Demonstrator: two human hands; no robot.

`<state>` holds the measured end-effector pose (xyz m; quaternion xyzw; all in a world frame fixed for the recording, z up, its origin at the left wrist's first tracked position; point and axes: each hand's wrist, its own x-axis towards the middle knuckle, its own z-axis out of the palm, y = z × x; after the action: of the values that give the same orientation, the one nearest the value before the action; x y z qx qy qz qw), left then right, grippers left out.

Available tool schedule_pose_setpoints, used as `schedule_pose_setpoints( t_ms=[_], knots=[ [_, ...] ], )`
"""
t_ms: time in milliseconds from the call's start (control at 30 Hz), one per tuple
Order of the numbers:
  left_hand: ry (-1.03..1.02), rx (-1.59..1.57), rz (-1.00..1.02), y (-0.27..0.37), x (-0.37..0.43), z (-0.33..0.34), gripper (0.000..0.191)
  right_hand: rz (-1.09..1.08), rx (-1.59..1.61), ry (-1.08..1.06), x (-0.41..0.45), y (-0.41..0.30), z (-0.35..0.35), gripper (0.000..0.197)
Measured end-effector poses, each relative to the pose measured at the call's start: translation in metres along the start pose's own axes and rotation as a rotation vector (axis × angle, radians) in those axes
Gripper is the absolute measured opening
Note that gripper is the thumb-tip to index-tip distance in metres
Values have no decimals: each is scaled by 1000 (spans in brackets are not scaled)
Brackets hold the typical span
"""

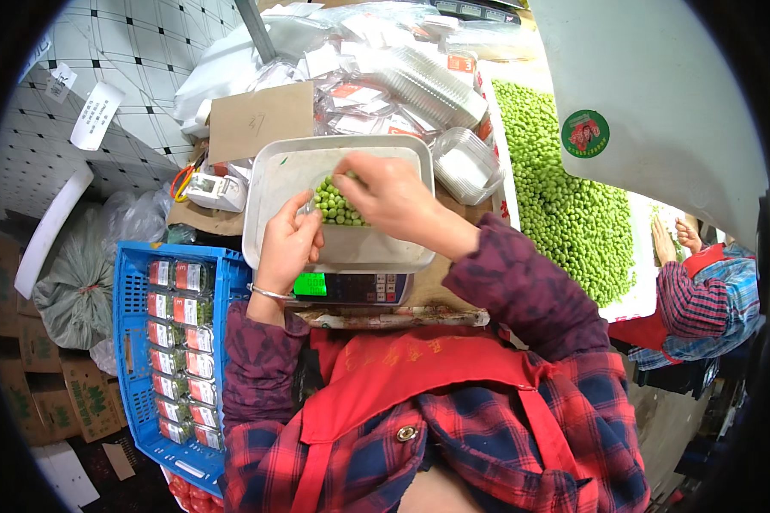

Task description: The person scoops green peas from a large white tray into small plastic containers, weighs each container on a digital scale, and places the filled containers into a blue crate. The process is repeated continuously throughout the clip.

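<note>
A clear plastic box of green peas (337, 204) rests on the metal pan (378, 253) of a digital scale (359, 288). My left hand (290, 236) is at the box's left side, thumb and fingertips at its edge. Over the peas and the right part of the box is my right hand (391, 199), its fingers curled; whether peas are between them is hidden. A stack of clear plastic boxes (467, 165) stands right of the pan.
Loose peas (564, 192) fill a large white tray at the right. Labels and nested lids (423, 86) lie behind the scale. A blue crate (125, 359) holds packed, labelled boxes at left. A tape dispenser (217, 191) stands beside the pan. Another person (706, 301) works at far right.
</note>
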<state>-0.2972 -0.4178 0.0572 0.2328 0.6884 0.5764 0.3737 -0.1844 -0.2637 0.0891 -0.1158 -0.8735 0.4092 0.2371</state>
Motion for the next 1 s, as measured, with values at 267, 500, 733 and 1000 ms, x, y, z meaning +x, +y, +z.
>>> schedule_pose_setpoints(
  t_ms=[267, 500, 733, 1000],
  knots=[
    [12, 57, -6, 2, -1, 3, 45, -315, 18, 121, 6, 24, 22, 21],
    [30, 177, -1, 16, -10, -10, 45, 185, 436, 96, 4, 31, -64, 26],
    [38, 758, 576, 65, 86, -23, 26, 525, -186, 225, -96, 86, -164, 25],
    [-156, 1256, 711, 56, 251, 54, 45, 711, -205, 461, -166, 112, -180, 20]
  ],
)
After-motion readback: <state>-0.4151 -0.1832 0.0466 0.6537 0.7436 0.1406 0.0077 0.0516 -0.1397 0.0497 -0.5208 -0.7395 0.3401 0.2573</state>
